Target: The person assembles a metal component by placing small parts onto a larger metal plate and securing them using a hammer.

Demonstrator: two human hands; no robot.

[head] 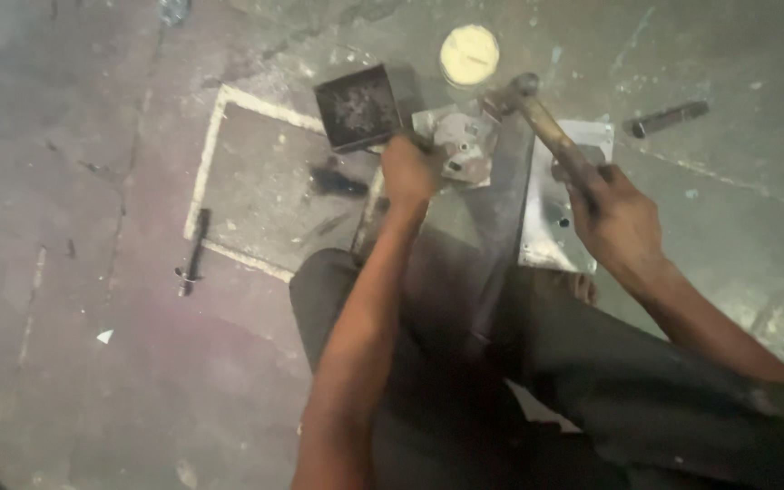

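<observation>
The small metal plate lies flat on a long dark iron bar, just beyond the fingertips of the left hand, which is closed around something thin pressed at the plate's near edge; what it is I cannot tell. The right hand is clamped on the wooden handle of a hammer, whose long axis slants up and left so the head hangs just right of the plate. The left hand is nearer. Behind the plate sits a dark square tray; a shiny metal sheet lies under the right hand, a pale round lid farther off.
</observation>
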